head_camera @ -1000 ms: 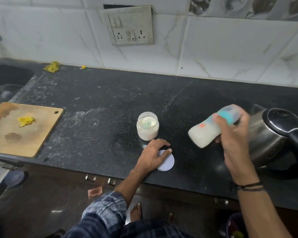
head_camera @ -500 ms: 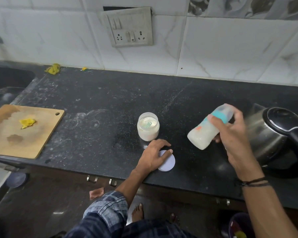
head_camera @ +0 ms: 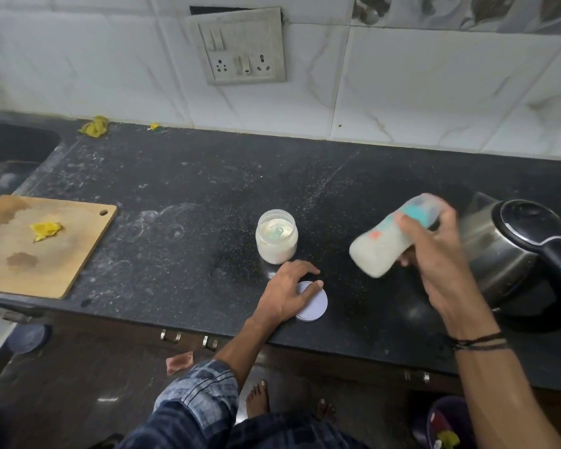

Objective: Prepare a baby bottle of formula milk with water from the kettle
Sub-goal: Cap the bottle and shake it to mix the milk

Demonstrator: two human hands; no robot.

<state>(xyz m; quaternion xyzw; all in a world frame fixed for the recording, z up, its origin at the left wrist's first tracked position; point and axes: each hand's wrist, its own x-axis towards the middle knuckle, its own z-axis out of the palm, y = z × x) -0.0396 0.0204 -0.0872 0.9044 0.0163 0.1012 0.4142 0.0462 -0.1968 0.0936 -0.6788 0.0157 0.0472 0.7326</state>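
Baby bottle, milky, tilted in closed right-hand grip left of kettle, seemingly for mixing; left hand flat, holding nothing, on jar lid, desk.

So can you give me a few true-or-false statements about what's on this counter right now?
1. The right hand holds the baby bottle tilted, milky liquid inside. True.
2. The formula jar has its lid on. False: it is open; the lid lies on the counter under the left hand.
3. The kettle stands right of the bottle. True.
4. The cutting board is bare. False: a yellow scrap lies on it.
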